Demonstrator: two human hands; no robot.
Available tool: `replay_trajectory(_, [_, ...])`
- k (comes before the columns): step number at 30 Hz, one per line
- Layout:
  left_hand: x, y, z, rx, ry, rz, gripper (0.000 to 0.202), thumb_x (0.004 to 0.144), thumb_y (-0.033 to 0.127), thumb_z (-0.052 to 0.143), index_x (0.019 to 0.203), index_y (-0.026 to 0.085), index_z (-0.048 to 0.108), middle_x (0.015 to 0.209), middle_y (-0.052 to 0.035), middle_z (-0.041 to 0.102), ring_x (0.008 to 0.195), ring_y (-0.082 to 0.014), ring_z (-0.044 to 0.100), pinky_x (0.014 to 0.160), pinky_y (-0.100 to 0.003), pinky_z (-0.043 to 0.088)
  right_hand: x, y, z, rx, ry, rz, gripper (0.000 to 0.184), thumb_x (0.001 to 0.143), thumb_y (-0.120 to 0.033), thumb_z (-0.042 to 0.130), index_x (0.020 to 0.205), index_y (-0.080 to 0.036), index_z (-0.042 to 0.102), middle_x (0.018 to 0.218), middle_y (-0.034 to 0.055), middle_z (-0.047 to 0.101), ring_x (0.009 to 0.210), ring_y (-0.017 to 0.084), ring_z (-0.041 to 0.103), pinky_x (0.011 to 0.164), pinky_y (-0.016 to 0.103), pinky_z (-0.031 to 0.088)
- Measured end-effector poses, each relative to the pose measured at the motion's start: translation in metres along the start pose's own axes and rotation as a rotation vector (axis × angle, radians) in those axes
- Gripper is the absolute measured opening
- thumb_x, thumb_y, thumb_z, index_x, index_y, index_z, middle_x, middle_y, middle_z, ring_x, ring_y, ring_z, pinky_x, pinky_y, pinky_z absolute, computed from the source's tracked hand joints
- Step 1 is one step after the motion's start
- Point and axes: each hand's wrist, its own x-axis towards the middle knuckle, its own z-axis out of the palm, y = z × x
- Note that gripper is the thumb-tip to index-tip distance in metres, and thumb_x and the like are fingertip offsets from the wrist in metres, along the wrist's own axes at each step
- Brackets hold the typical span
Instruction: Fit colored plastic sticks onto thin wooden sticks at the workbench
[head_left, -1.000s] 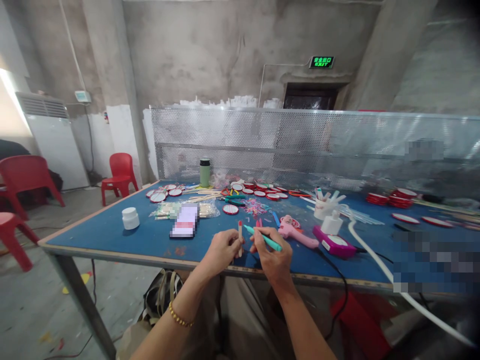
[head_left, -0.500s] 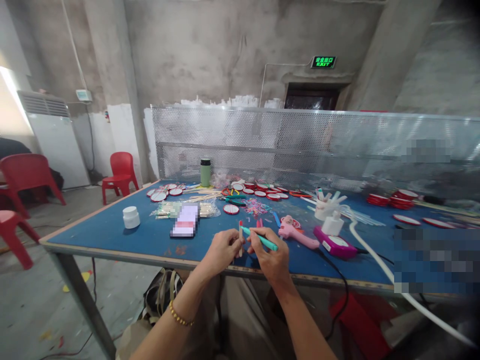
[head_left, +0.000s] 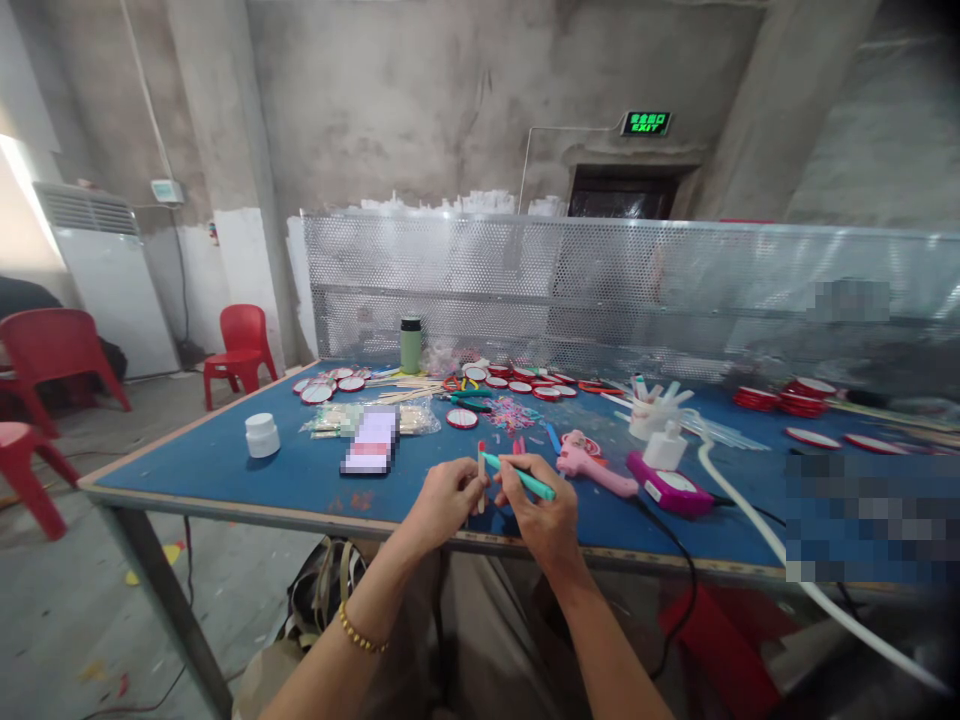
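My left hand [head_left: 444, 503] pinches a small wooden stick [head_left: 481, 470] with a red tip and holds it upright just above the near edge of the blue table [head_left: 225, 465]. My right hand [head_left: 541, 512] grips a teal marker [head_left: 519, 476], whose tip rests against the stick. Both hands are close together at the table's front middle.
A pink glue gun [head_left: 592, 462], a magenta device [head_left: 670, 487] with a black cord, a white hose [head_left: 757, 520], a white jar [head_left: 261, 435], a green flask [head_left: 410, 345] and several red-rimmed discs [head_left: 517, 385] lie on the table. A perforated metal screen [head_left: 600, 290] closes the back. Red chairs [head_left: 240, 350] stand at left.
My right hand and the marker have shifted slightly left and up toward the stick. My left hand has stayed almost still.
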Motion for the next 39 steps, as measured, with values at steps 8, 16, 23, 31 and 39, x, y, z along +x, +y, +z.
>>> replay_trajectory(8, [0.0009, -0.0013, 0.0004, 0.001, -0.002, 0.007, 0.029, 0.089, 0.029, 0.046, 0.065, 0.016, 0.057, 0.056, 0.0010, 0.059, 0.050, -0.0091, 0.050, 0.054, -0.019, 0.036, 0.0012, 0.0002, -0.0004, -0.023, 0.006, -0.011, 0.014, 0.092, -0.031, 0.058, 0.088, -0.019, 0.065, 0.072, -0.0010, 0.068, 0.050, 0.011, 0.063, 0.052, 0.020, 0.053])
replay_trajectory(16, [0.0005, 0.0024, 0.0003, 0.006, -0.001, -0.011, 0.029, 0.088, 0.028, 0.046, 0.065, 0.016, 0.057, 0.055, 0.0010, 0.059, 0.050, -0.0094, 0.050, 0.055, -0.019, 0.036, -0.0004, 0.0015, -0.0009, -0.018, 0.010, 0.004, 0.016, 0.092, -0.033, 0.057, 0.088, -0.020, 0.065, 0.072, -0.0003, 0.069, 0.050, 0.011, 0.063, 0.052, 0.021, 0.053])
replay_trajectory(23, [-0.0007, 0.0041, -0.0004, 0.007, 0.002, -0.002, 0.029, 0.088, 0.029, 0.046, 0.065, 0.016, 0.057, 0.055, 0.0009, 0.059, 0.050, -0.0095, 0.050, 0.054, -0.019, 0.036, -0.0001, 0.0012, -0.0009, -0.028, 0.013, -0.011, 0.014, 0.092, -0.030, 0.057, 0.086, -0.020, 0.064, 0.072, -0.0013, 0.067, 0.050, 0.011, 0.063, 0.053, 0.021, 0.053])
replay_trajectory(31, [-0.0006, 0.0030, -0.0005, 0.005, -0.010, -0.005, 0.030, 0.088, 0.030, 0.045, 0.065, 0.016, 0.057, 0.056, 0.0007, 0.060, 0.050, -0.0094, 0.050, 0.054, -0.019, 0.037, -0.0001, -0.0002, -0.0008, -0.047, 0.021, -0.014, 0.014, 0.092, -0.030, 0.057, 0.085, -0.020, 0.064, 0.070, -0.0019, 0.067, 0.050, 0.010, 0.062, 0.053, 0.020, 0.052])
replay_trajectory(39, [-0.0004, 0.0026, -0.0001, 0.003, -0.006, -0.001, 0.029, 0.088, 0.030, 0.044, 0.065, 0.016, 0.057, 0.057, 0.0001, 0.061, 0.052, -0.0100, 0.052, 0.055, -0.020, 0.037, 0.0001, -0.0016, -0.0014, -0.048, 0.020, -0.001, 0.016, 0.092, -0.032, 0.057, 0.085, -0.020, 0.064, 0.069, -0.0013, 0.066, 0.050, 0.011, 0.062, 0.052, 0.021, 0.053])
